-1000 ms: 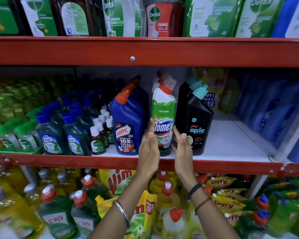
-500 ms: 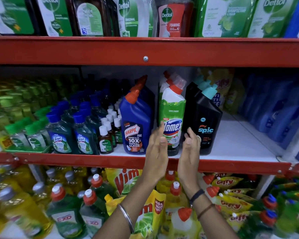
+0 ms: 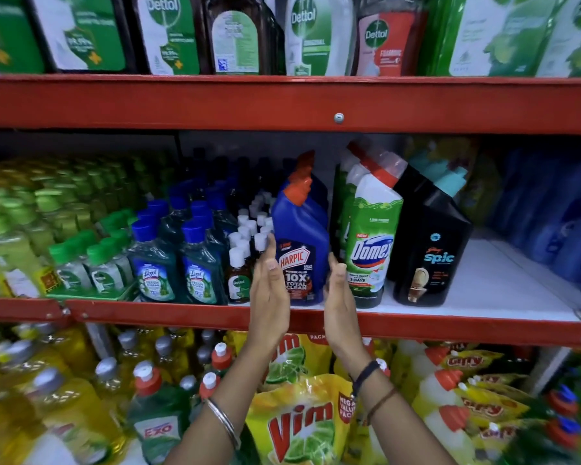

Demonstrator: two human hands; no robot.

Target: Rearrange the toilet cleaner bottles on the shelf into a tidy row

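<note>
Both hands flat, fingers spread, left hand [image 3: 269, 290] and right hand [image 3: 338, 298] flanking Harpic bottle [image 3: 301, 236].

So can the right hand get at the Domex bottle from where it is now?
Probably yes. The right hand is open right beside the Domex bottle, which stands at the shelf's front edge with nothing in front of it.

Bare white shelf [image 3: 477, 290] is left free toward its right end, beyond the black Spic bottle [image 3: 430, 250]. Harpic bottle [image 3: 301, 250], Domex bottle [image 3: 371, 250] and Spic are packed close along the front edge; only narrow gaps are left. Left of Harpic, passage is blocked by small Dettol bottles [image 3: 239, 276]. Headroom is capped by the red beam [image 3: 282, 102].
</note>
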